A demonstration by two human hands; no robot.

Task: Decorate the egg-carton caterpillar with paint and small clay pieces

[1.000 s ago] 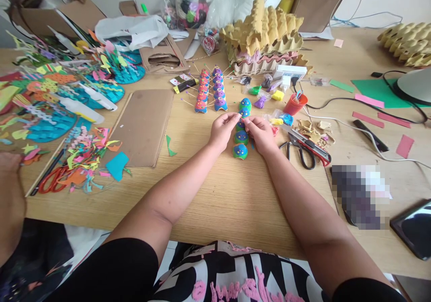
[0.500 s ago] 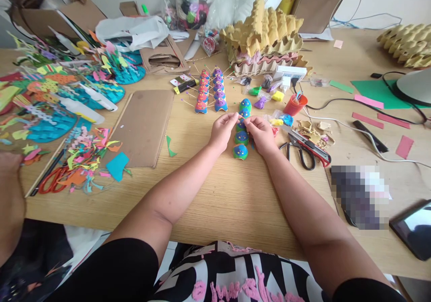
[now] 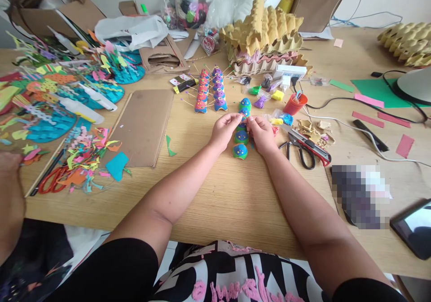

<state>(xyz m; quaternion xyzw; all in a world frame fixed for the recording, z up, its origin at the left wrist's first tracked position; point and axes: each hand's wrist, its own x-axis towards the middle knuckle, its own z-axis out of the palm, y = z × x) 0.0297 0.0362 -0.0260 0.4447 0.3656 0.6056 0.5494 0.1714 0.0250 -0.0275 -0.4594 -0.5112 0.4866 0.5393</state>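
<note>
A short row of egg-carton cups painted blue and green (image 3: 240, 151), dotted with small pale spots, stands on the wooden table. My left hand (image 3: 223, 131) and my right hand (image 3: 261, 133) meet over the middle of this row, fingertips close together. Both hands are closed in a pinch; what lies between the fingers is too small to make out. My fingers partly hide the cups beneath. Farther back stand two more rows of painted cups, one red and blue (image 3: 201, 96), the other purple and blue (image 3: 220, 103), with thin sticks poking out at the sides.
Right of my hands lie a red utility knife (image 3: 311, 147), black-handled scissors (image 3: 307, 159) and a red cup (image 3: 295, 104). Egg cartons (image 3: 266, 32) are stacked behind. At left are a cardboard sheet (image 3: 143, 127), paper scraps (image 3: 87, 158) and glue bottles (image 3: 79, 109). Another person's arm (image 3: 11, 203) rests far left.
My fingertips have shifted slightly over the row, with the right thumb and finger turned a little. The cups and everything else stay in place.
</note>
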